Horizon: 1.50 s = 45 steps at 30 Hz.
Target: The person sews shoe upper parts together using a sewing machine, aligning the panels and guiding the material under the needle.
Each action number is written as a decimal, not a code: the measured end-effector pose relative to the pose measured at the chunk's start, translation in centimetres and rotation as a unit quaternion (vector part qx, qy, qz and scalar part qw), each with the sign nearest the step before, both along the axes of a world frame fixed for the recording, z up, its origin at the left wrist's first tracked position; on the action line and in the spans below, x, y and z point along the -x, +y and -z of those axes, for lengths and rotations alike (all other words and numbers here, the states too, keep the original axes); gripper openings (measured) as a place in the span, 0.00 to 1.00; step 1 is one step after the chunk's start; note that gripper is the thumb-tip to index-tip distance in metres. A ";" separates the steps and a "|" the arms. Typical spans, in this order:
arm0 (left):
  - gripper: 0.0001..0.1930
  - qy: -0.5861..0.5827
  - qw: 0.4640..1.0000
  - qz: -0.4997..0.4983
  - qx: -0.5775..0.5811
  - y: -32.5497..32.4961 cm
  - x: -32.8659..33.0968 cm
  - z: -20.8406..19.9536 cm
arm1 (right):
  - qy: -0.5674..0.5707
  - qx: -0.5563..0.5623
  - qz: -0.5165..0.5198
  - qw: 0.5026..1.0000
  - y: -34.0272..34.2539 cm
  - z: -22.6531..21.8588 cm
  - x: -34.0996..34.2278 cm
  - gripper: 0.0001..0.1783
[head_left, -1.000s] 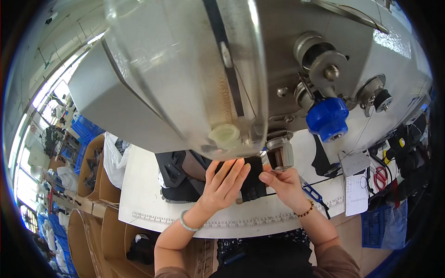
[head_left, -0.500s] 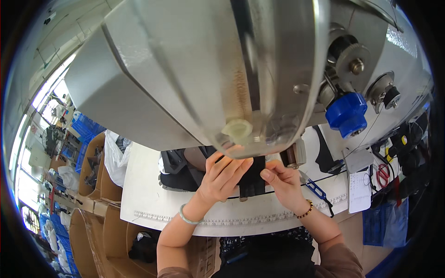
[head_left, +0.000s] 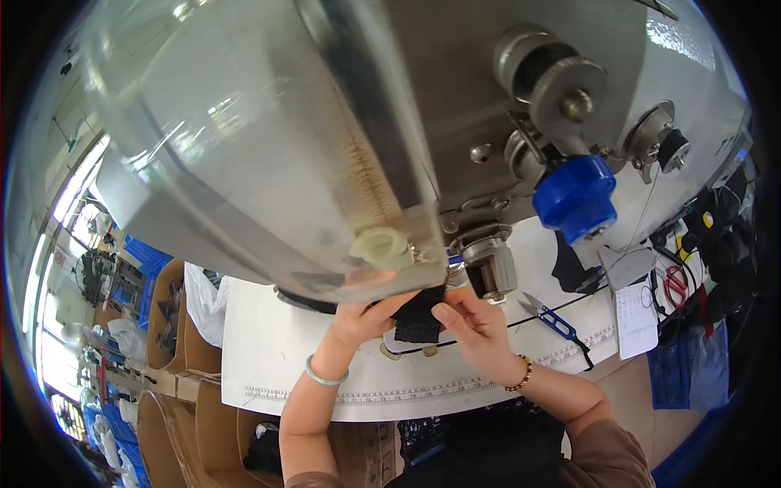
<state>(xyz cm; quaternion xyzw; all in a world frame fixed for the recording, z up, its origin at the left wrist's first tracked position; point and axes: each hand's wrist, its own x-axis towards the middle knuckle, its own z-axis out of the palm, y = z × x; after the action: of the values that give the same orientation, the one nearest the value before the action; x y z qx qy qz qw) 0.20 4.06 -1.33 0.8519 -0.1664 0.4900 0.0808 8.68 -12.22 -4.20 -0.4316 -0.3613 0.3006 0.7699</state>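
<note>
A piece of black fabric (head_left: 419, 317) is held between my hands below the sewing machine head (head_left: 244, 138). My right hand (head_left: 480, 329) pinches its right edge, thumb on top. At the fabric's left side, my left hand (head_left: 360, 322) has its fingers curled against it, their tips partly hidden behind the clear plastic guard (head_left: 325, 281). More black material (head_left: 305, 301) shows to the left of that hand, mostly covered by the machine. A metal machine part (head_left: 492, 272) stands just beyond my right hand. The needle area cannot be made out.
Blue-handled thread snips (head_left: 557, 324) lie right of my right hand on the white table (head_left: 268, 350), near a printed ruler strip (head_left: 390, 396). A blue tension knob (head_left: 574, 199) juts from the machine. Cardboard boxes (head_left: 175, 423) stand at left; a white notepad (head_left: 635, 321) lies at right.
The machine appears further left and larger as the view shifts. My left hand has moved slightly left and lower, and more of the black fabric's front end shows between my hands.
</note>
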 end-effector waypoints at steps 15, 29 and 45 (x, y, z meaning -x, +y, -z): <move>0.13 -0.004 0.975 -0.217 -0.046 -5.3 0.3 1.6 | -0.355 0.078 0.037 0.931 -1.4 -2.3 -2.9 0.10; 0.14 0.015 0.973 -0.217 -0.083 -5.6 0.8 -1.0 | 0.208 0.029 0.073 0.975 6.7 -4.0 -7.0 0.12; 0.17 -0.047 0.989 -0.141 -0.019 -2.8 0.4 -0.5 | 0.265 -0.038 0.110 0.957 5.5 -3.6 -6.1 0.18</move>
<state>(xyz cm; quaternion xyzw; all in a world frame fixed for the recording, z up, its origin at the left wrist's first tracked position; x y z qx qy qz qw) -0.16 1.22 -0.79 0.8444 -0.0577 0.5325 -0.0135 14.76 -6.72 -0.64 -0.3440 -0.1063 0.3035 0.8822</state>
